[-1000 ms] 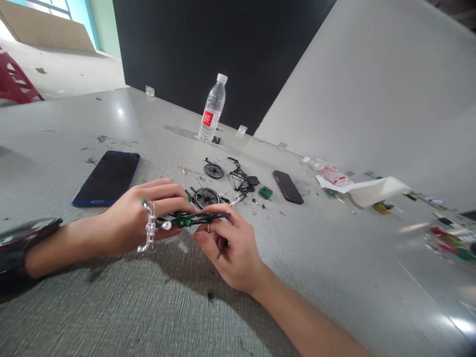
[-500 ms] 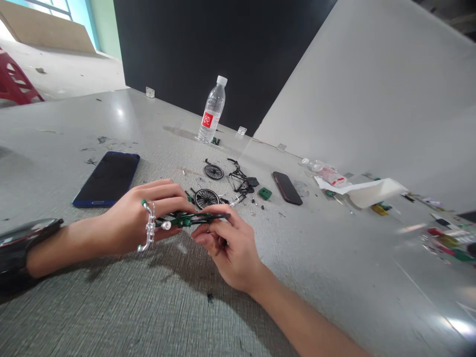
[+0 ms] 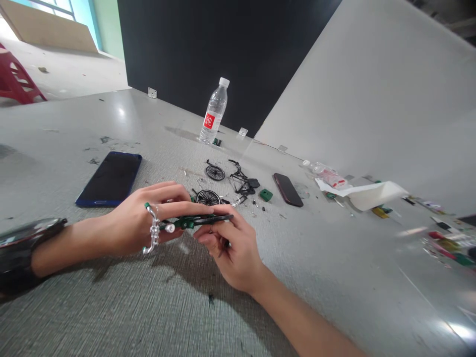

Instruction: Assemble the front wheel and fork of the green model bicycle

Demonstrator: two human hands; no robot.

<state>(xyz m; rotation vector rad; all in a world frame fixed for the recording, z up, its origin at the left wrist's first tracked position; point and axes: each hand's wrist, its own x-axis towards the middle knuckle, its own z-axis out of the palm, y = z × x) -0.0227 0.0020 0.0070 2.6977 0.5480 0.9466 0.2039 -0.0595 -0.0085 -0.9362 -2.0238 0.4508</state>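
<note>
Between my two hands is a small green model bicycle with a silver handlebar that sticks out at its left end. My left hand grips the handlebar end, its index finger stretched along the top of the frame. My right hand pinches the other end, and its fingers hide part of the wheel. Just beyond the hands lie a loose spoked wheel, a second wheel with a black fender piece, and a black bicycle frame. A green block is to their right.
A blue phone lies at left, a dark phone at right. An upright water bottle stands before the black panel. A lying bottle, white paper and scattered parts are farther right. Tiny pieces dot the table.
My left index finger has stretched out to the right along the model bicycle, towards my right hand. The hands otherwise keep their places, and the view has shifted slightly.
</note>
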